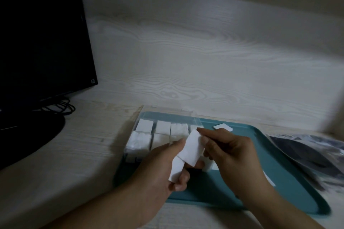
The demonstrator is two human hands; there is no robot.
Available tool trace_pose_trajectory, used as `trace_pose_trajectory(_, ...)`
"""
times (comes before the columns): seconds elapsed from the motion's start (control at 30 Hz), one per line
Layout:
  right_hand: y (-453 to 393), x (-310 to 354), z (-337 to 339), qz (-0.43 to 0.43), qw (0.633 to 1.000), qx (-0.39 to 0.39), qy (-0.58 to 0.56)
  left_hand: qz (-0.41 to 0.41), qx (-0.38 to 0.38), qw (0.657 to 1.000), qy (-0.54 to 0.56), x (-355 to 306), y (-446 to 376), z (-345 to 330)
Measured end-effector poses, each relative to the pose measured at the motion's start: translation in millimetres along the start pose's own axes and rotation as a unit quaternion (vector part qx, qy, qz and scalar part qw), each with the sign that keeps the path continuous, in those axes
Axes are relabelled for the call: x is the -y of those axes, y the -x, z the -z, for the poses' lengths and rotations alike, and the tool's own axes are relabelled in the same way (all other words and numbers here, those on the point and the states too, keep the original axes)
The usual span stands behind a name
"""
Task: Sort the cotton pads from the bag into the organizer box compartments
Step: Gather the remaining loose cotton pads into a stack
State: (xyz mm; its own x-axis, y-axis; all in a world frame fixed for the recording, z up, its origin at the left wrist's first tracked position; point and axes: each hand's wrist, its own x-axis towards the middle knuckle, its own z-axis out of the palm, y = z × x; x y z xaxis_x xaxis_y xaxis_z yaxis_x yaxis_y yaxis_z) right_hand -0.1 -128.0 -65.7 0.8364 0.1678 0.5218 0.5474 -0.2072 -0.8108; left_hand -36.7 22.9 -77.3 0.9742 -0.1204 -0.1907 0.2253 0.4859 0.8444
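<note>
**a:** ok so biggest thing in view is the pale woodgrain desk (61, 154), with a black monitor (41, 33) standing at the far left and its cables (63, 108) looped behind the stand. what's on the right?

**b:** a teal tray (260, 154) sits on the desk, and off its right edge there's a crinkly clear bag (312, 156), kinda blurry so can't tell what's inside. on the left part of the tray is the clear organizer box (149, 135), compartments already packed with white cotton pads (144, 125).

**a:** and the hands?

**b:** both are over the tray, just in front of the box. left hand (162, 165) has its fingers curled round a small stack of pads (176, 170). right hand (230, 156) is pinching one pad (192, 148) by its upper edge between thumb and fingertips, and that pad's lower part touches the left hand's stack.

**a:** any strays?

**b:** yeah, one loose pad (223, 127) lying flat on the tray's far side, right of the box, and another white piece (269, 178) peeking out on the tray behind the right wrist.
</note>
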Motion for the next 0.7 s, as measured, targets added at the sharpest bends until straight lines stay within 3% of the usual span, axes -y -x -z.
trace_pose_trajectory(0.2,-16.9,11.9,2.9,-0.118,0.986,-0.014,-0.117,-0.112,-0.046,0.975,-0.186,-23.5,5.7,0.3)
trace_pose_trajectory(0.27,-35.4,19.5,4.1,-0.169,0.975,0.0,-0.147,-0.195,-0.088,0.945,-0.249,-43.1,3.9,9.0)
trace_pose_trajectory(0.37,-75.3,30.6,-8.8,-0.209,0.97,0.074,-0.097,-0.271,-0.199,0.91,-0.243,-75.6,-7.4,38.5)
trace_pose_trajectory(0.5,-117.4,33.9,-52.1,-0.212,0.967,0.136,0.046,-0.237,-0.295,0.902,-0.209,-85.9,-28.9,83.5)
trace_pose_trajectory(0.7,-133.2,25.4,-99.9,-0.259,0.926,0.186,0.199,-0.195,-0.278,0.89,-0.303,-69.9,-46.1,103.1)
